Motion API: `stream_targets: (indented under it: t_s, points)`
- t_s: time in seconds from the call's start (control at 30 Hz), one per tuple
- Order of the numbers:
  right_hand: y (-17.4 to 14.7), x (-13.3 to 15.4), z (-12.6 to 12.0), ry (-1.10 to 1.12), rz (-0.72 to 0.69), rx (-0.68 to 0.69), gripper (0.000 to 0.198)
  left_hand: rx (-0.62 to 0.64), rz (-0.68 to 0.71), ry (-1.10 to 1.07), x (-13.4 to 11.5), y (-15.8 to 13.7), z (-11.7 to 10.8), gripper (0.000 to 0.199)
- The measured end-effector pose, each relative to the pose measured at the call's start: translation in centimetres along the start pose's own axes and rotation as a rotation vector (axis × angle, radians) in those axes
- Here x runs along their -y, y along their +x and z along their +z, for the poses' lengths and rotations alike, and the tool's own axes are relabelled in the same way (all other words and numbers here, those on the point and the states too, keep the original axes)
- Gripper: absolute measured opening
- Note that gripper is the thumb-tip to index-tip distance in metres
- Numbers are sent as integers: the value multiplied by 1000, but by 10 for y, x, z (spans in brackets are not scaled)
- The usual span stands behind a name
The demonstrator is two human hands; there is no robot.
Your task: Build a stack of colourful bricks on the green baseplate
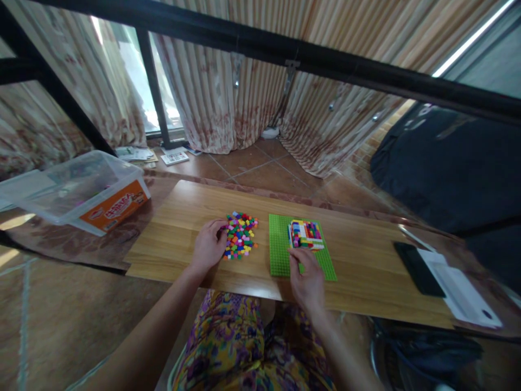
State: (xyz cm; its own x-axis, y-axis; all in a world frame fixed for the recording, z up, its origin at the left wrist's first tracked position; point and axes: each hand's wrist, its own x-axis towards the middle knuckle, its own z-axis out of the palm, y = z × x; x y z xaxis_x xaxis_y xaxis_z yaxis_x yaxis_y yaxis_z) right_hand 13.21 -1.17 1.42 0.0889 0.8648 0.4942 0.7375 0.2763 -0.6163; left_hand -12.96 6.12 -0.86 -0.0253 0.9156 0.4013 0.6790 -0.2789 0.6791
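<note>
On the wooden table lies a loose pile of small coloured toy bricks (241,236). My left hand (209,243) rests at the pile's left side, its thumb and fingers drawn together at the bricks; what is between them is too small to make out. To the right is a green baseplate (280,260) bearing a low block of built-up bricks (306,234) in many colours, with white among them. My right hand (308,277) is over the plate's front part, fingers curled in a pinch at the near edge of the built block. Its fingertips are partly hidden.
A clear plastic box (101,179) with an orange label stands left of the wooden table (163,255). At the table's right end lie a dark phone-like slab (419,269) and a white tray-like piece (462,290). A black metal bar (260,46) crosses in front of curtains.
</note>
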Motion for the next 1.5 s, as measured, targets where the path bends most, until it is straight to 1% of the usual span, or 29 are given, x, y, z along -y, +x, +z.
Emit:
stream_targets:
  t_s: [0.13, 0.27, 0.43, 0.6, 0.7, 0.8, 0.9, 0.97, 1.1, 1.17, 1.23, 1.37, 1.5]
  points:
    - [-4, 12, 19, 0, 17, 168, 22, 12, -20, 2, 0, 0, 0, 20]
    - [6, 23, 40, -19, -4, 279, 22, 11, -18, 3, -1, 0, 0, 20]
    - [23, 29, 61, -94, -25, 323, 18, 5, -2, -1, -2, 0, 0, 19]
    - [28, 32, 67, -136, -15, 328, 16, -1, -2, -4, -2, 0, 0, 20]
    - [26, 34, 62, -85, 32, 329, 17, -3, -2, -1, -1, 0, 1, 20]
    - [23, 32, 50, 24, 151, 308, 19, 0, -10, -5, 0, -1, 1, 19]
    - [22, 27, 35, 169, 281, 248, 20, -3, -8, -1, 3, -1, 2, 19]
    - [23, 22, 24, 223, 333, 203, 21, -6, -4, 2, 4, -1, 2, 20]
    - [30, 9, 1, 200, 370, 100, 24, -7, 2, 8, 5, -1, 3, 21]
    - [35, 2, -9, 164, 362, 49, 27, -6, 1, 6, 5, -1, 3, 21]
    - [40, -6, -17, 103, 324, 34, 28, -2, -4, 4, 5, -1, 3, 21]
    - [50, -19, -26, -57, 177, 71, 25, 7, -7, 3, 4, -1, 1, 21]
    - [56, -23, -25, -170, 55, 128, 24, 4, -5, 1, 3, 0, 1, 20]
